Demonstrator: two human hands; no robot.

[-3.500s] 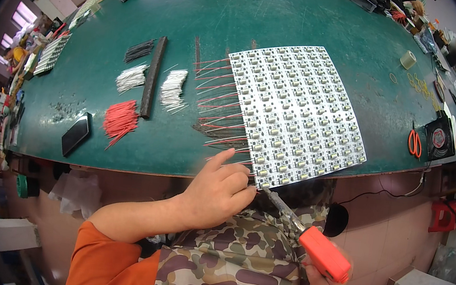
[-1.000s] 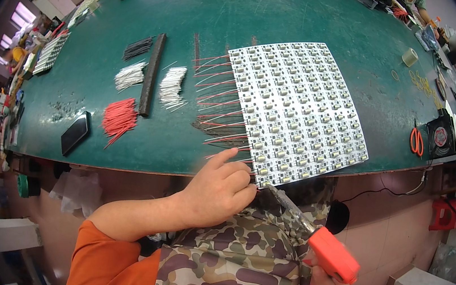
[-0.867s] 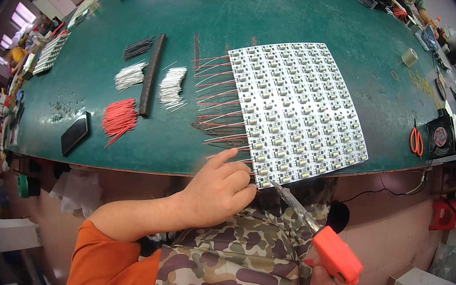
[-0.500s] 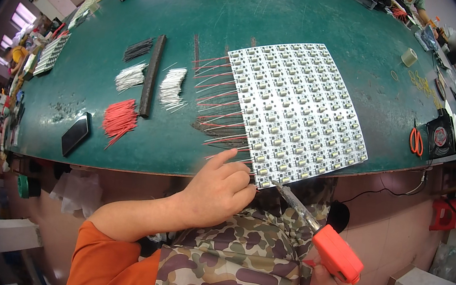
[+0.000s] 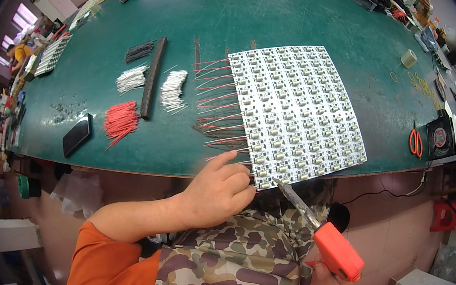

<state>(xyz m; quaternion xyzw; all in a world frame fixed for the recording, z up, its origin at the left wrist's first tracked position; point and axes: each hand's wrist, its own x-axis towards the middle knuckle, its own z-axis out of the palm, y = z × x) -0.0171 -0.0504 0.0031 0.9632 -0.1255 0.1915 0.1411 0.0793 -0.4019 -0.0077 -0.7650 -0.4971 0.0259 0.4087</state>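
A white panel of circuit boards [image 5: 307, 104] carries rows of small components and lies at the table's near edge, its lower corner overhanging slightly. Red and white wires [image 5: 221, 106] stick out along its left side. My left hand [image 5: 222, 187] is at the panel's lower left corner, fingers curled in by the last wires. Its fingertips are partly hidden, so what they pinch cannot be made out. In my right hand [image 5: 330, 281] is a soldering iron [image 5: 338, 250] with a red, gun-shaped handle. The iron's tip points at the panel's bottom edge, touching or just above it.
Left of the panel lie white wires [image 5: 174, 91], a dark bar [image 5: 153, 76], more white wires [image 5: 131, 78], black wires [image 5: 139, 51], red wires [image 5: 121, 122] and a black phone [image 5: 77, 135]. To the right are orange-handled scissors [image 5: 416, 143], a small fan [image 5: 440, 137] and a tape roll [image 5: 408, 58].
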